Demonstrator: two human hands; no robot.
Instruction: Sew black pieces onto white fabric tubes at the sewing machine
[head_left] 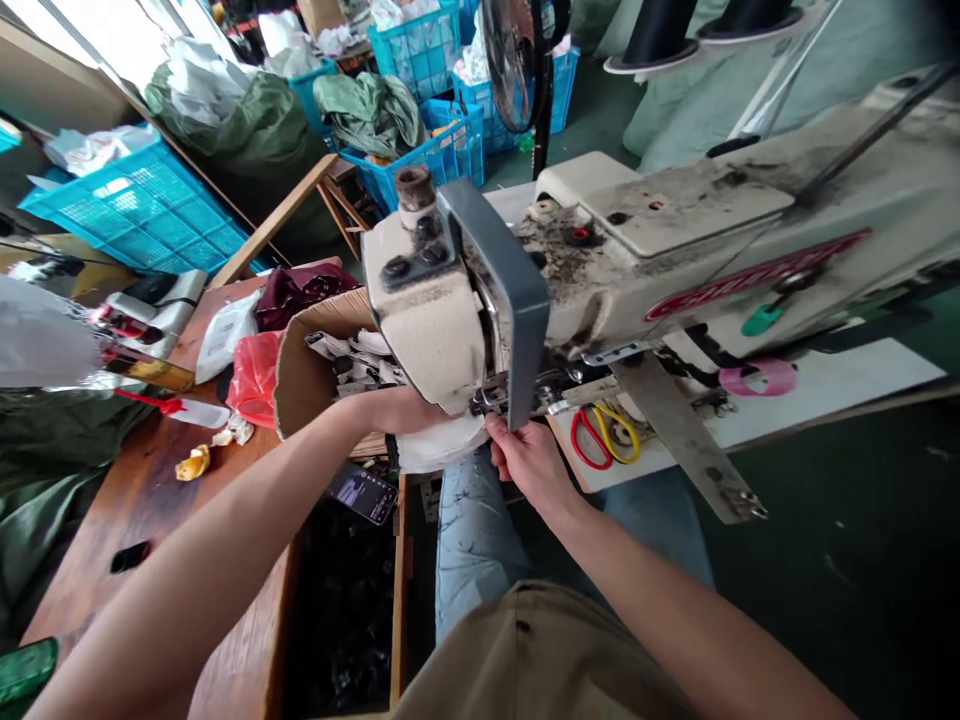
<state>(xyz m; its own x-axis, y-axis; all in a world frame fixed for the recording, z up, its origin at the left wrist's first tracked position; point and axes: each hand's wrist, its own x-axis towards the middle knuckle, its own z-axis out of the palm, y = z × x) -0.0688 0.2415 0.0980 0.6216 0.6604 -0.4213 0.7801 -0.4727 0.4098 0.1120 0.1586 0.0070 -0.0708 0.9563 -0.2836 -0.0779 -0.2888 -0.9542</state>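
A white fabric piece (439,446) lies under the head of a sewing machine (431,320). My left hand (405,408) reaches in behind the machine head, over the fabric's left part; its fingers are hidden. At the fabric's right edge, just below the needle area, my right hand (514,448) pinches the edge between thumb and curled fingers. The grey guard (521,300) on the machine stands just above my right hand.
Red and yellow scissors (609,437) lie on the machine bed right of my right hand. A cardboard box (300,370) of fabric pieces, a phone (365,492) and an open drawer (401,600) are at the left. A metal arm (686,430) juts toward the front right.
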